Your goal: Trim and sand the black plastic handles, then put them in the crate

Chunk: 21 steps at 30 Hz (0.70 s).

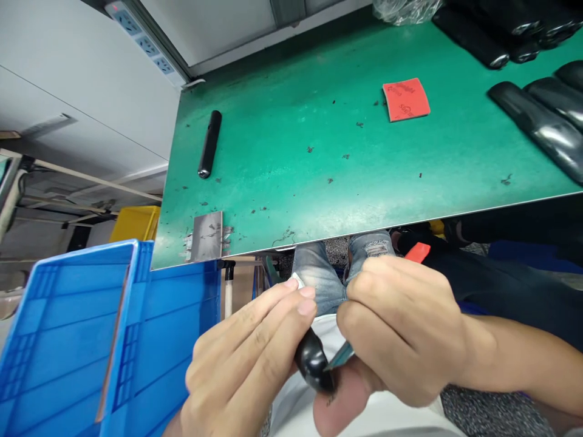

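My left hand is wrapped round a glossy black rounded part, with its end sticking out below my fingers. A small bit of white shows at my left fingertips. In my closed right hand is a knife; its grey blade rests against the black part's end, and a red tip sticks out past the hand. The right thumb lies under the black part, with dark crumbs on its skin. Most of the knife's handle is hidden by my fingers. Both hands are over my lap, in front of the table edge.
On the green table lie a black tube-like part, a red square pad, a metal plate and dark shavings. Several glossy black parts are at the right. Blue crates stand at the left, near a power strip.
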Tool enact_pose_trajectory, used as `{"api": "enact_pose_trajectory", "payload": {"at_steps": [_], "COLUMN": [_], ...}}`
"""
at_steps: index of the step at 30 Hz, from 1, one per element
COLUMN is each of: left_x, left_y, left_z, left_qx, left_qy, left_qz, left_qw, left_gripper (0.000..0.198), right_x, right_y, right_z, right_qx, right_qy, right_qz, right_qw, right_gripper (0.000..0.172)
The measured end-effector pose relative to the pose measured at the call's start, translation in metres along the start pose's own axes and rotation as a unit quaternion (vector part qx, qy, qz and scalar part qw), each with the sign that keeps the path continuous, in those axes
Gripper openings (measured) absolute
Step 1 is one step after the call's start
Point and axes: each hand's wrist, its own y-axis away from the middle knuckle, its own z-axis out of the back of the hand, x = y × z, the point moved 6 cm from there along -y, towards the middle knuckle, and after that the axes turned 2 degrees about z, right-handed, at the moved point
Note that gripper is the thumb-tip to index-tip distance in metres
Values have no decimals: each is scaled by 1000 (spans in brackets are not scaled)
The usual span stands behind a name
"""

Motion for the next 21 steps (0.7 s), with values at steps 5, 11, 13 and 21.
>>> {"api": "enact_pose_trajectory", "payload": {"at_steps": [5,11,13,21], "left_x": [2,4,5,10], "left_y": [-1,6,8,12], "left_z": [-3,-7,-9,-23], "left_qx": [-13,28,36,92], "left_qy": [-1,45,64,171], "left_qz": [-13,-22,-21,152], "left_qw": [1000,998,997,969], "left_gripper": [50,56,60,58], "right_x": [4,3,2,-7], "right_y": [1,9,10,10], "right_z": [2,7,8,3], "right_qx": [4,20,-9,-71], "right_qy": [27,36,43,-12], "right_qz": [20,59,62,-12], "right_qw": [999,997,997,997], "right_gripper": [35,27,26,46]}}
